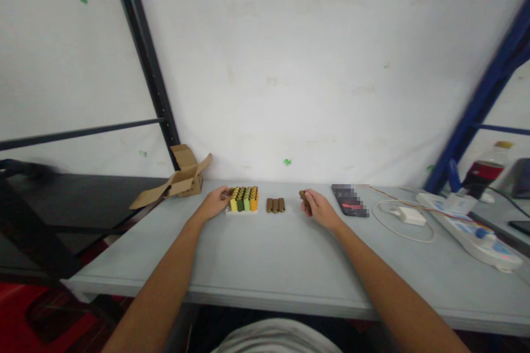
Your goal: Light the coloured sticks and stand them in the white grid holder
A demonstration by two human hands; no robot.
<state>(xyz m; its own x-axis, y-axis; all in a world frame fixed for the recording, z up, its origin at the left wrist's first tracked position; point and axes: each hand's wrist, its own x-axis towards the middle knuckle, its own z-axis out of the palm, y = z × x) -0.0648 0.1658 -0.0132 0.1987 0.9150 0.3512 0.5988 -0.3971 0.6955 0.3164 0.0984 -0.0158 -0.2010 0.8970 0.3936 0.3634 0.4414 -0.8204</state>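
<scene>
On the grey table stands a block of small lighters (244,200) in upright rows of yellow, dark green, light green and orange, on a white tray (242,213). My left hand (214,202) is at its left end, fingers curled against it; a bit of brown shows by the fingertips, but what they grip is partly hidden. To the right of the block, three brown lighters (275,206) lie side by side. Further right, my right hand (318,208) is closed around another brown lighter (305,198), held tilted just above the table.
An open cardboard box (186,176) stands at the back left. On the right lie a phone (350,201), a white charger with its cable (409,215) and a power strip (467,237). A drink bottle (488,168) stands behind, near a blue post (480,94).
</scene>
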